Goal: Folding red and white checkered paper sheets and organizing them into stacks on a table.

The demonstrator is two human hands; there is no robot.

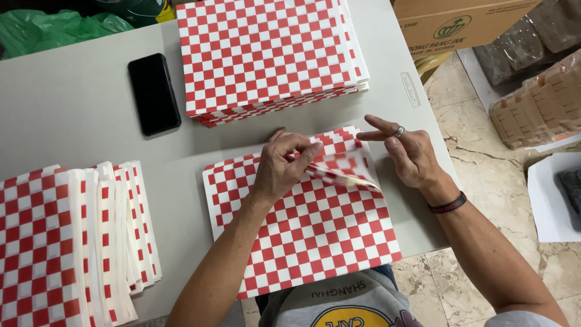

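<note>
A small pile of red-and-white checkered paper sheets (308, 233) lies on the grey table (72, 109) in front of me. My left hand (283, 166) pinches the far right corner of the top sheets and lifts them, so the corner (348, 172) curls up and blurs. My right hand (407, 151) hovers just right of that corner, fingers spread, index finger pointing left near the sheet's edge; it holds nothing. A ring sits on one finger and a dark band on the wrist.
A thick stack of the same checkered paper (269, 54) sits at the far side. Folded checkered sheets, fanned out, (72, 242) lie at left. A black phone (154, 92) lies beside the stack. Cardboard box (460, 24) and wrapped bundles (538, 97) stand on the tiled floor at right.
</note>
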